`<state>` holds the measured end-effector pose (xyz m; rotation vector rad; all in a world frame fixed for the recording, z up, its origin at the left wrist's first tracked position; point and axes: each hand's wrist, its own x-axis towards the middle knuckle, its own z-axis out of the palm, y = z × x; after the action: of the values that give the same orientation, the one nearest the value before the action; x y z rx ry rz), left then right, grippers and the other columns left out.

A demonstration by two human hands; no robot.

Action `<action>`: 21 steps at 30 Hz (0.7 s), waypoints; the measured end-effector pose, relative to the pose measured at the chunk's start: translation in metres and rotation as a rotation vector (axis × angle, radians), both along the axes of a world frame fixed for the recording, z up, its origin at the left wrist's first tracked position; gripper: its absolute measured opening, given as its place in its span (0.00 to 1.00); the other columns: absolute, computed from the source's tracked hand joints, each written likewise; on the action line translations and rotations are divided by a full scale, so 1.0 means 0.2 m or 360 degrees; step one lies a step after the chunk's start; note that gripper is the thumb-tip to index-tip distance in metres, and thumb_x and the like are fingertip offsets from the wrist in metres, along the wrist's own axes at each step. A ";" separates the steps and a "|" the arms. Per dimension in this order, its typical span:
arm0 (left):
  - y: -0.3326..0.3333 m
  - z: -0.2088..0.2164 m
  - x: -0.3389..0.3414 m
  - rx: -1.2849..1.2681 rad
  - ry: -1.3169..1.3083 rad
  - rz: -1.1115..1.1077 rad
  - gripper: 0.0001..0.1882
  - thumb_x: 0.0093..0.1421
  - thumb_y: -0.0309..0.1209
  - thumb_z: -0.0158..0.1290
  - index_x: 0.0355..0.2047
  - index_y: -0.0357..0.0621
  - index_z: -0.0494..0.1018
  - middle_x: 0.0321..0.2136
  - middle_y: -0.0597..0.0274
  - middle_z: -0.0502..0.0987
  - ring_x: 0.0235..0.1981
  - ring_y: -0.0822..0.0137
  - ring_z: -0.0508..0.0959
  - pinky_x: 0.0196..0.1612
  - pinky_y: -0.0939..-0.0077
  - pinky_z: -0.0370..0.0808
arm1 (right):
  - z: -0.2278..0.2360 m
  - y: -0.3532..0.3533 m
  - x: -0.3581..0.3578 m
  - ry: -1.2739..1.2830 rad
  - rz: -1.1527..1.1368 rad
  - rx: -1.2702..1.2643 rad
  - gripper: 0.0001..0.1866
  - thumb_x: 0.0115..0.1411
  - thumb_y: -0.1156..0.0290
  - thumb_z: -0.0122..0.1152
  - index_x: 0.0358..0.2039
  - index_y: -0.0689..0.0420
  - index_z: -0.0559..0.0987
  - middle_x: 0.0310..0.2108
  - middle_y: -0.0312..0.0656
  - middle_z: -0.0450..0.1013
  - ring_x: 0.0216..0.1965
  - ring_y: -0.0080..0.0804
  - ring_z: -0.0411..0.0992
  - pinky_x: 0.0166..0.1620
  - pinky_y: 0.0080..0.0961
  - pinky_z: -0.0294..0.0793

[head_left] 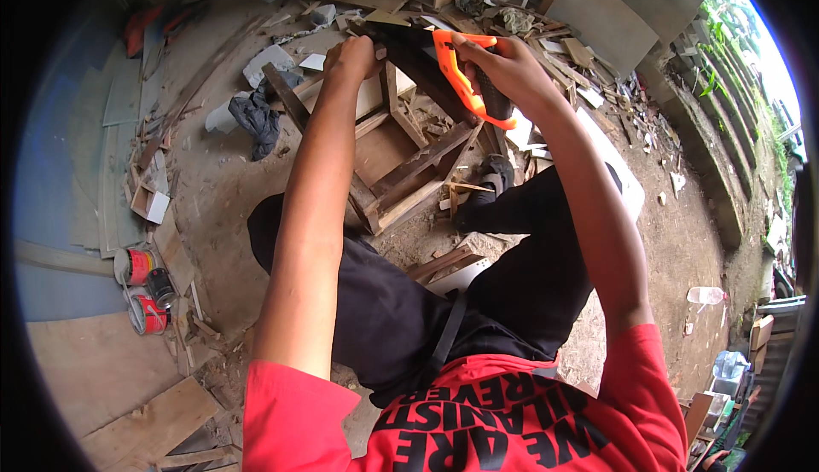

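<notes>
My right hand [505, 69] is wrapped round the orange and black handle of a handsaw [447, 63]. Its blade points left, toward the top of a dark wooden frame [422, 165] that stands between my legs. My left hand [351, 58] is closed on an upper part of this frame, near the blade's far end. Exactly where the teeth meet the wood is hard to make out. The frame has several slats and legs, and its lower end rests near my knees.
Scrap wood [589, 54] lies heaped at the far side. A black plastic bag [254, 122] is left of the frame. Paint cans [147, 314] stand at the left, and a clear bottle [705, 295] lies at the right. Concrete steps [695, 144] rise on the right.
</notes>
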<state>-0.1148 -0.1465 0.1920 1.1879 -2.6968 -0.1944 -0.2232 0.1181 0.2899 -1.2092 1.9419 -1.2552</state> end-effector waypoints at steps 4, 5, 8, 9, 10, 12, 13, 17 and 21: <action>0.02 0.01 0.02 0.0047 -0.0040 0.0054 0.21 0.58 0.46 0.57 0.45 0.47 0.81 0.47 0.53 0.80 0.50 0.52 0.79 0.53 0.57 0.76 | 0.01 -0.04 0.01 -0.0251 0.0075 0.0134 0.26 0.62 0.43 0.60 0.22 0.54 0.73 0.19 0.30 0.67 0.21 0.17 0.64 0.25 0.20 0.64; 0.07 0.03 0.01 0.0068 -0.0024 0.0064 0.21 0.57 0.46 0.57 0.46 0.47 0.80 0.48 0.53 0.80 0.51 0.52 0.79 0.53 0.57 0.75 | 0.00 -0.03 0.00 -0.0282 0.0066 0.0110 0.27 0.62 0.43 0.60 0.21 0.54 0.73 0.19 0.30 0.66 0.20 0.17 0.63 0.25 0.20 0.64; 0.07 0.05 0.00 0.0097 -0.0021 0.0077 0.23 0.56 0.47 0.58 0.47 0.47 0.80 0.50 0.53 0.78 0.52 0.52 0.78 0.55 0.56 0.75 | -0.05 -0.04 -0.05 -0.0327 0.0052 0.0041 0.28 0.62 0.43 0.60 0.19 0.53 0.71 0.17 0.29 0.64 0.18 0.17 0.61 0.23 0.21 0.63; 0.05 0.05 0.00 0.0102 -0.0035 0.0080 0.24 0.56 0.47 0.59 0.47 0.47 0.79 0.51 0.52 0.78 0.52 0.52 0.78 0.55 0.56 0.74 | -0.06 -0.05 -0.04 -0.0310 0.0051 0.0021 0.28 0.62 0.42 0.60 0.18 0.53 0.71 0.16 0.28 0.63 0.18 0.17 0.60 0.23 0.21 0.62; 0.02 0.06 0.00 0.0081 -0.0001 0.0080 0.24 0.55 0.47 0.59 0.47 0.47 0.79 0.51 0.52 0.78 0.52 0.51 0.77 0.55 0.56 0.74 | -0.06 -0.07 -0.04 -0.0290 0.0051 -0.0001 0.28 0.61 0.42 0.61 0.17 0.53 0.70 0.15 0.28 0.62 0.17 0.17 0.59 0.22 0.21 0.62; 0.07 0.05 -0.01 0.0084 0.0036 0.0064 0.24 0.54 0.47 0.60 0.46 0.47 0.80 0.51 0.52 0.78 0.53 0.50 0.77 0.56 0.57 0.74 | -0.08 -0.05 -0.04 -0.0242 0.0029 -0.0024 0.30 0.61 0.43 0.61 0.16 0.57 0.71 0.12 0.28 0.61 0.15 0.18 0.59 0.21 0.23 0.61; 0.08 0.06 -0.03 0.0095 0.0015 0.0029 0.26 0.53 0.39 0.61 0.52 0.47 0.75 0.44 0.44 0.79 0.48 0.47 0.79 0.51 0.56 0.75 | -0.08 -0.04 -0.04 -0.0223 -0.0019 -0.0008 0.30 0.61 0.43 0.61 0.16 0.58 0.72 0.12 0.29 0.62 0.15 0.18 0.59 0.21 0.23 0.61; 0.02 0.01 -0.01 0.0144 -0.0052 -0.0014 0.25 0.49 0.41 0.64 0.46 0.43 0.78 0.41 0.44 0.80 0.47 0.47 0.79 0.48 0.57 0.76 | -0.07 -0.02 -0.05 -0.0254 0.0075 0.0018 0.26 0.64 0.48 0.60 0.20 0.57 0.74 0.13 0.27 0.62 0.15 0.14 0.57 0.20 0.19 0.56; 0.12 0.15 0.12 0.0218 -0.0029 -0.0043 0.22 0.53 0.39 0.63 0.45 0.40 0.77 0.40 0.43 0.80 0.45 0.45 0.79 0.47 0.57 0.75 | 0.01 0.01 0.00 -0.0441 0.0297 -0.0005 0.20 0.63 0.54 0.63 0.27 0.60 0.77 0.15 0.29 0.67 0.17 0.13 0.62 0.21 0.20 0.61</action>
<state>-0.0910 -0.1231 0.2222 1.1953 -2.7548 -0.3800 -0.2240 0.1193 0.2928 -1.1226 1.5924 -1.2543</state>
